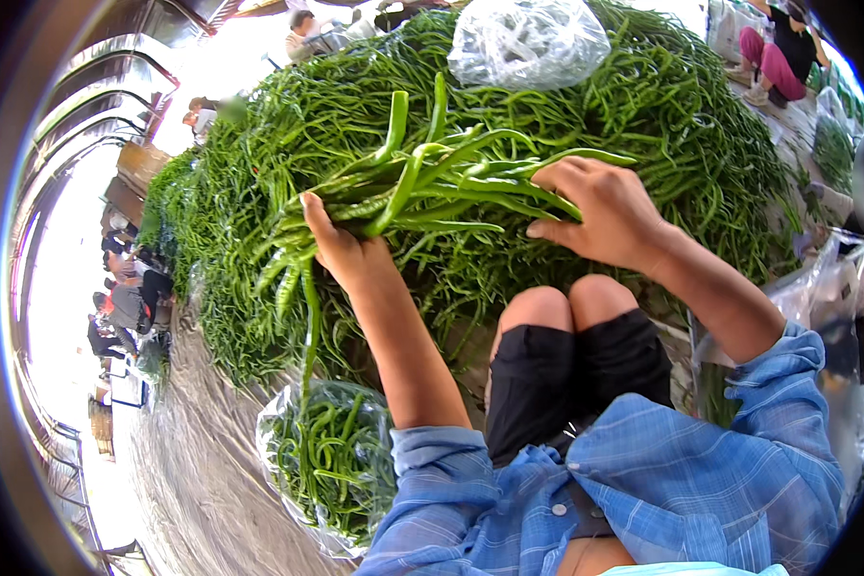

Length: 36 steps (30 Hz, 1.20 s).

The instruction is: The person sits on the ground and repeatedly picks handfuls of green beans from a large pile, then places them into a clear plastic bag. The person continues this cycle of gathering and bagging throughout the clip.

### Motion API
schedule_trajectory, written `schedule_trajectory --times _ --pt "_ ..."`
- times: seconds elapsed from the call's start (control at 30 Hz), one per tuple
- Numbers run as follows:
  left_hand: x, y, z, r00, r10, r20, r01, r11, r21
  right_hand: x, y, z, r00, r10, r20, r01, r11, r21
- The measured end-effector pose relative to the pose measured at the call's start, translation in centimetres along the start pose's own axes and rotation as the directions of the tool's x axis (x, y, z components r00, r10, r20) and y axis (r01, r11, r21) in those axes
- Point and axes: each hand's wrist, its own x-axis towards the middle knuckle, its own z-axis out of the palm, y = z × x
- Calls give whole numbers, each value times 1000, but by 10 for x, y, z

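Note:
A bunch of long green chili peppers (422, 187) lies across my left hand (341, 245), whose thumb presses over it. The stem ends hang out to the left of that hand, and one long pepper dangles below it. At the right end of the bunch, my right hand (600, 211) curls its fingers and thumb around pepper tips; its palm side is hidden. Both hands are over a wide heap of green chili peppers (288, 125). By my left forearm stands a clear plastic bag (379, 480) filled with the same peppers.
A clear bag with whitish contents (528, 43) rests atop the heap. Crumpled plastic sheeting (202, 461) covers the floor at left. A person in pink trousers (782, 67) sits at the far right; other people (130, 302) sit at the left. Another clear bag (826, 278) stands at right.

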Motion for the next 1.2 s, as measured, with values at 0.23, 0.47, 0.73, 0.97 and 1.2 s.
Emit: schedule_trajectory --times 0.23,0.47,0.73,0.97,1.2 --pt "-111 -14 -20 737 -676 -1 527 575 -626 -87 -16 27 994 77 76 -88 983 164" --pt "-165 -10 -22 703 -692 162 566 408 -717 -116 -64 17 955 186 231 -247 929 275" --pt "-159 18 -56 709 -666 231 597 394 -699 -131 -99 -111 403 -42 914 -325 927 186" --pt "-211 20 -43 619 -630 470 756 317 -572 -71 -71 -116 617 351 704 -755 514 406" --pt "-238 1 -41 547 -711 442 830 394 -394 -71 -51 51 697 121 707 -301 944 135"
